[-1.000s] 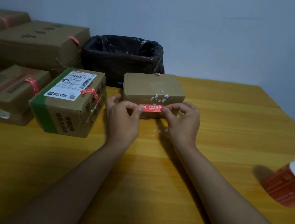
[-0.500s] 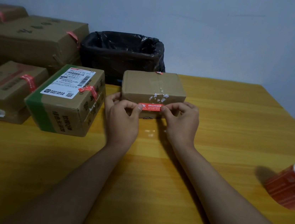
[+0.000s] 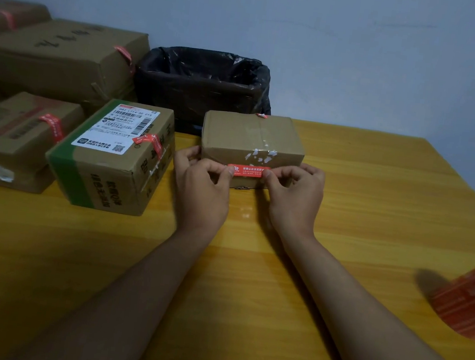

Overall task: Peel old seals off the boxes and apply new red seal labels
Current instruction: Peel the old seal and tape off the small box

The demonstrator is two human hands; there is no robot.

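A small brown cardboard box [image 3: 250, 135] sits mid-table, with white scraps of old seal left on its near top edge. A red seal label [image 3: 248, 171] stretches level across the box's front face. My left hand [image 3: 202, 184] pinches the label's left end between thumb and forefinger. My right hand [image 3: 293, 194] pinches its right end the same way. Whether the label is stuck to the box cannot be told. A roll of red labels [image 3: 468, 301] lies at the right edge of the table.
A bin lined with a black bag [image 3: 203, 83] stands behind the box. Several sealed cardboard boxes crowd the left, the nearest one [image 3: 113, 155] bearing a white shipping label and green tape. The yellow wooden table [image 3: 249, 271] meets a blue-grey wall.
Both hands have stayed at the label's ends on the box front. The view has shifted slightly; nothing else has visibly moved.
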